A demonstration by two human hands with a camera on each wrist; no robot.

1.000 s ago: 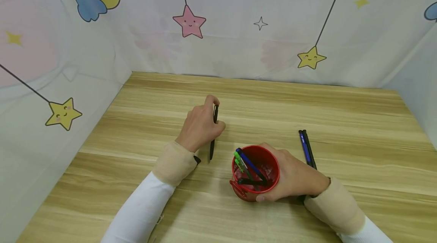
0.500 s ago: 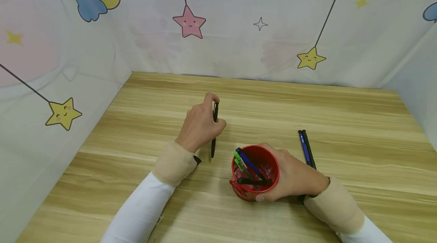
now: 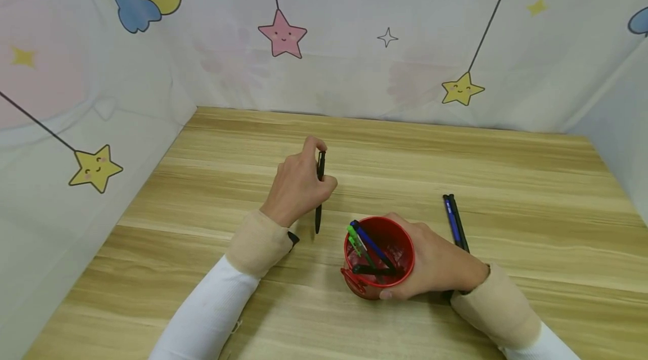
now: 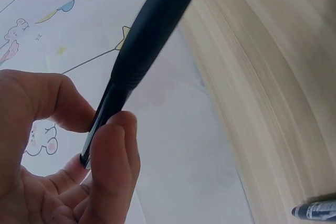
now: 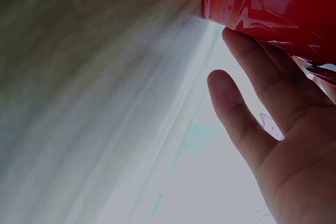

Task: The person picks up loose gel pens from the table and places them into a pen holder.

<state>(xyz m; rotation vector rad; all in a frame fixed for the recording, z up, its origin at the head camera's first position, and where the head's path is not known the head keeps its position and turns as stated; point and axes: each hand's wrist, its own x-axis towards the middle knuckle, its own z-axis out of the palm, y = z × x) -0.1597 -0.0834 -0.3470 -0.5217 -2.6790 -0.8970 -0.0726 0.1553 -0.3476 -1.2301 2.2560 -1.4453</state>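
Note:
My left hand (image 3: 298,184) pinches a black pen (image 3: 318,218) above the left middle of the table, its index finger bent over the pen's top end. In the left wrist view the black pen (image 4: 149,32) runs up from between the thumb and fingers. My right hand (image 3: 436,259) grips a red pen cup (image 3: 396,238) from its right side. Inside the cup lean a green pen (image 3: 354,239), a blue pen (image 3: 372,243) and a black pen (image 3: 372,270). From the right wrist, the red cup's wall (image 5: 283,6) shows with fingers against it; one finger stands apart.
Right of the cup, a blue pen (image 3: 452,220) and a black pen (image 3: 459,224) lie side by side, partly hidden by my right forearm. A printed cloth (image 3: 344,84) rises behind the wooden table (image 3: 385,152) and along both sides.
My left hand has shifted very slightly away and to the right, and the pen's lower tip has swung a little to the right. The right hand and cup stay in place.

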